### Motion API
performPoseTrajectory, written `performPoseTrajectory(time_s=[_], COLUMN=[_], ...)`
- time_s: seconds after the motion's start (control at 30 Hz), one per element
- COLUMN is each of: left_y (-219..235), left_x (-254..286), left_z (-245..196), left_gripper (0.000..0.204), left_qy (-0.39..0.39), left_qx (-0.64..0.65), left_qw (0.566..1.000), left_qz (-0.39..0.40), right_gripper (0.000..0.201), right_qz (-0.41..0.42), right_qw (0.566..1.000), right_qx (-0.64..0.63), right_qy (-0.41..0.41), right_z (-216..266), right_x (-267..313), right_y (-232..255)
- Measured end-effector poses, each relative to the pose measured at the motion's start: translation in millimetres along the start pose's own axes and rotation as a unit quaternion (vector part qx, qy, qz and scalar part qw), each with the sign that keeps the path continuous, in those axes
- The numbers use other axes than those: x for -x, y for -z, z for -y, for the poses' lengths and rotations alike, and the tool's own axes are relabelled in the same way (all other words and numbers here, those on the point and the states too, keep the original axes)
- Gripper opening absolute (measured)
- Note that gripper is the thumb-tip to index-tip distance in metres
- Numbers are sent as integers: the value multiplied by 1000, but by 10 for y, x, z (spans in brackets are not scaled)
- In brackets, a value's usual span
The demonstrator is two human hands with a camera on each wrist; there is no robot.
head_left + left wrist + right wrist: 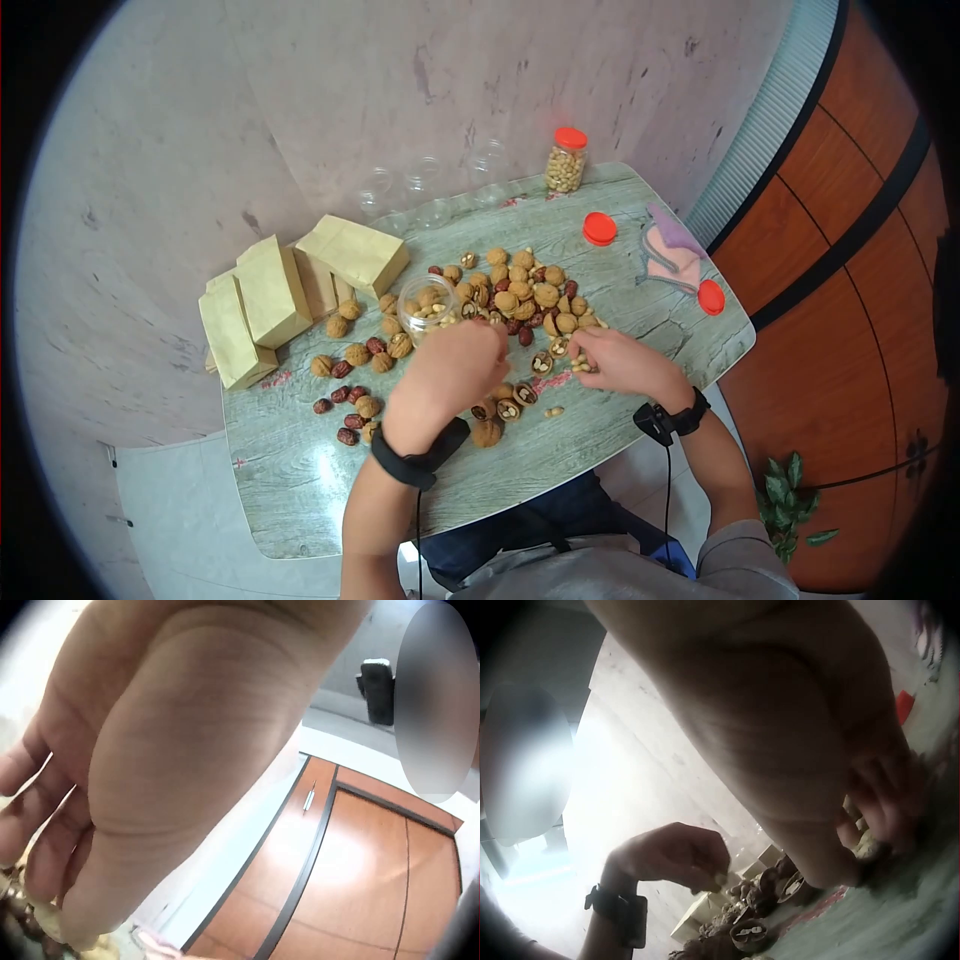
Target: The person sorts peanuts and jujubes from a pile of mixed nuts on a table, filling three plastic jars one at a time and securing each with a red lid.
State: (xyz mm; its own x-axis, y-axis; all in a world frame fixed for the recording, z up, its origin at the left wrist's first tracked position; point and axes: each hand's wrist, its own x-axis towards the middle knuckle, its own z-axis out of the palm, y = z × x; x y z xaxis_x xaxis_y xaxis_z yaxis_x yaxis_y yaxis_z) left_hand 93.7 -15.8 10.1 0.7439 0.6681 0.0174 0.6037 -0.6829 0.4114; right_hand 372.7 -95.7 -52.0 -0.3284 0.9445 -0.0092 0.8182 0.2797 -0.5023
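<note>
A person's left hand pinches a pale nut piece just beside an open jar part-filled with nuts, while the right hand curls around kernels on the worktop — a red-lidded jar of nuts stands behind.

Counter: grey wood-grain top, set against the wall. On it:
- brown paper bags, grouped at the left rear;
- loose pile of walnuts at centre, red dates mixed in and scattered to the left;
- halved walnut shells near the front;
- open clear jar, partly filled;
- red-lidded jar at the rear edge;
- empty clear jars along the wall;
- two loose red lids;
- pink cloth at the right.
</note>
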Motion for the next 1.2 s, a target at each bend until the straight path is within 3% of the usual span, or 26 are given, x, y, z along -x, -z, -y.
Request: performPoseTrajectory(time_s=[0.03, 0.1, 0.13, 0.2, 0.37, 0.47, 0.53, 0.63, 0.77, 0.9, 1.0, 1.1, 1.2], left_y=[162, 424, 474, 572, 647, 747, 803, 881, 966, 949, 830, 646, 232], left_x=[83, 209, 223, 244, 273, 342, 414, 504, 590, 581, 517, 396, 255], left_z=[-22, -3, 59, 181, 335, 273, 244, 188, 107, 77, 31, -194, -347], left_gripper=[14, 15, 15, 16, 33, 31, 30, 27, 25, 24, 23, 26, 34], left_qy=[2, 33, 36, 58, 81, 69, 67, 66, 71, 73, 26, -13, -76], left_qx=[1, -2, -2, 13, 4, 31, 31, 49, 75, 90, 36, 48, 29], left_qw=[1000, 994, 994, 979, 965, 960, 960, 956, 950, 952, 962, 986, 996], left_qz=[-2, -106, -108, -193, -251, -270, -271, -280, -296, -285, -269, -156, -25], right_gripper=[28, 28, 28, 27, 26, 25, 26, 27, 31, 32, 31, 29, 28], right_qz=[2, 33, 35, 58, 102, 94, 69, 57, 14, -11, -70, -84, -42], right_qw=[1000, 999, 999, 998, 993, 989, 987, 981, 982, 992, 989, 992, 996], right_qx=[1, -11, -11, -3, -56, -108, -118, -159, -130, -78, -117, -90, -49], right_qy=[2, -7, -4, -3, 1, 24, 82, 91, 133, 102, 51, -11, -67], right_z=[11, 18, 29, 88, 511, 805, 991, 1214, 1281, 1154, 840, 428, -35], right_x=[-13, -45, -57, -97, -395, -659, -878, -1211, -1592, -1511, -1173, -779, -397], right_y=[5, 37, 54, 105, 451, 603, 661, 685, 529, 557, 691, 791, 729])
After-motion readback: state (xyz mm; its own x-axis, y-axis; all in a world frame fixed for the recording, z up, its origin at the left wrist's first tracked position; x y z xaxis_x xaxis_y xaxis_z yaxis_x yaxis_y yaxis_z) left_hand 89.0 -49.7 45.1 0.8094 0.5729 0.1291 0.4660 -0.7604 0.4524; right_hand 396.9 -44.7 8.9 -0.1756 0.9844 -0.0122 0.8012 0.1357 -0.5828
